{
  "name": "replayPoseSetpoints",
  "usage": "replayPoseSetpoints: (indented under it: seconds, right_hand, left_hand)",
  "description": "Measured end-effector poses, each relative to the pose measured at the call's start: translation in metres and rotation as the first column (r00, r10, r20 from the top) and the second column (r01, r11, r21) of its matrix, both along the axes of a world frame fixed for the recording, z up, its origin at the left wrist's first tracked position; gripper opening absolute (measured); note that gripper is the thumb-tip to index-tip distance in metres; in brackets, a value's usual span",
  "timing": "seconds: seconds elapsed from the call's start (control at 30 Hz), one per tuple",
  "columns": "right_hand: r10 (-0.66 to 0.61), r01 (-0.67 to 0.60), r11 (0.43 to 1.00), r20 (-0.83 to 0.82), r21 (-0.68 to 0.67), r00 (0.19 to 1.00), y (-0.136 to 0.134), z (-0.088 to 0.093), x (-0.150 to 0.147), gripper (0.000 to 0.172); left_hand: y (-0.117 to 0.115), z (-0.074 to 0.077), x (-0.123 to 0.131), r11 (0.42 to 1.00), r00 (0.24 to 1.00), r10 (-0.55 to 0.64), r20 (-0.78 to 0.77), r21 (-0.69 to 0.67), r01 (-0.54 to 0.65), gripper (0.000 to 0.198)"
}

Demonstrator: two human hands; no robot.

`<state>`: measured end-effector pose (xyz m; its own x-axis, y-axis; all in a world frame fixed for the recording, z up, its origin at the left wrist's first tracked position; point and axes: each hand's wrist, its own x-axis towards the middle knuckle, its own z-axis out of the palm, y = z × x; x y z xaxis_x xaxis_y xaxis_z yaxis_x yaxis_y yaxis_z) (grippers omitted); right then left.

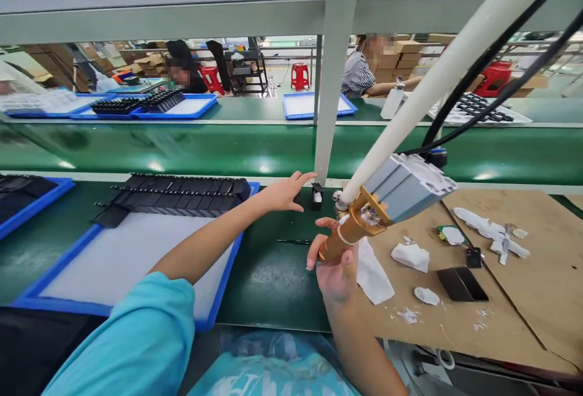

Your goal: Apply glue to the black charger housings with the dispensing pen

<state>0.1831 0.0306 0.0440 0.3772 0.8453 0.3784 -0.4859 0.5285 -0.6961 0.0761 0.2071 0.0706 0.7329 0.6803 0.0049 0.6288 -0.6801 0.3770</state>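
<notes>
The small black part [317, 205] was seen on the green bench [268, 280], at the foot of the pale post [324, 135], just beside the left hand [283, 194], whose thumb and forefinger were spread apart with nothing held. The orange barrel [334, 246] was seen at the curled right hand [337, 277] (whether it was firmly clamped could not be told). The part was judged light, stiff and possibly slippery, best taken by its side walls.
</notes>
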Motion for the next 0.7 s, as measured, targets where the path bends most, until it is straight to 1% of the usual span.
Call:
replayPoseSetpoints:
  seconds: [0.07, 0.1, 0.17, 0.27, 0.33, 0.37, 0.4, 0.47, 0.5, 0.53, 0.57, 0.6, 0.63, 0.7]
  right_hand:
    - [-0.007, 0.007, 1.0, 0.013, -0.01, 1.0, -0.001, 0.001, 0.001, 0.033]
    - [-0.005, 0.005, 1.0, 0.015, -0.013, 1.0, -0.001, 0.002, 0.002, 0.033]
    - [0.006, -0.006, 1.0, 0.018, -0.011, 1.0, -0.002, 0.004, 0.002, 0.033]
    - [0.017, -0.017, 1.0, 0.023, -0.001, 1.0, -0.003, 0.007, 0.002, 0.034]
    - [0.012, -0.011, 1.0, 0.048, -0.018, 0.999, -0.003, 0.008, 0.002, 0.036]
    - [0.006, -0.004, 1.0, 0.063, -0.027, 0.998, -0.003, 0.008, 0.002, 0.037]
    - [0.001, 0.002, 0.999, 0.076, -0.032, 0.997, -0.003, 0.008, 0.003, 0.038]
    - [-0.005, 0.008, 1.0, 0.086, -0.028, 0.996, -0.003, 0.008, 0.003, 0.039]
    - [-0.007, 0.009, 1.0, 0.084, -0.025, 0.996, -0.003, 0.008, 0.003, 0.039]
    - [-0.005, 0.007, 1.0, 0.084, -0.022, 0.996, -0.003, 0.008, 0.002, 0.039]
    - [-0.003, 0.005, 1.0, 0.085, -0.019, 0.996, -0.003, 0.008, 0.002, 0.039]
    - [-0.001, 0.002, 1.0, 0.088, -0.016, 0.996, -0.003, 0.008, 0.001, 0.038]
    - [0.003, -0.002, 1.0, 0.089, -0.011, 0.996, -0.003, 0.008, -0.001, 0.038]
    - [0.014, -0.014, 1.0, 0.084, 0.002, 0.996, -0.003, 0.01, -0.005, 0.038]
  left_hand:
    - [-0.027, 0.01, -0.028, 0.999, 0.998, -0.04, -0.039, -0.015, 0.039, 0.101]
    - [-0.044, 0.012, -0.041, 0.998, 0.997, -0.06, -0.054, -0.038, 0.058, 0.101]
    - [-0.081, 0.01, -0.064, 0.989, 0.992, -0.107, -0.065, -0.105, 0.1, 0.099]
    - [-0.13, -0.005, -0.084, 0.969, 0.98, -0.184, -0.074, -0.179, 0.168, 0.092]
    - [-0.153, -0.018, -0.09, 0.967, 0.98, -0.193, -0.052, -0.18, 0.181, 0.088]
    - [-0.163, -0.025, -0.091, 0.971, 0.984, -0.175, -0.021, -0.166, 0.169, 0.087]
    - [-0.171, -0.03, -0.092, 0.979, 0.991, -0.135, 0.024, -0.15, 0.137, 0.087]
    - [-0.185, -0.042, -0.092, 0.991, 0.989, 0.008, 0.145, -0.135, 0.012, 0.089]
    - [-0.191, -0.048, -0.092, 0.986, 0.972, 0.098, 0.215, -0.152, -0.066, 0.09]
    - [-0.198, -0.055, -0.091, 0.972, 0.937, 0.196, 0.289, -0.186, -0.146, 0.089]
    - [-0.203, -0.062, -0.091, 0.947, 0.885, 0.293, 0.362, -0.237, -0.217, 0.087]
    - [-0.208, -0.07, -0.09, 0.914, 0.816, 0.383, 0.433, -0.301, -0.27, 0.083]
    - [-0.212, -0.078, -0.089, 0.878, 0.733, 0.464, 0.498, -0.371, -0.303, 0.079]
    - [-0.215, -0.092, -0.087, 0.804, 0.555, 0.589, 0.587, -0.498, -0.326, 0.07]
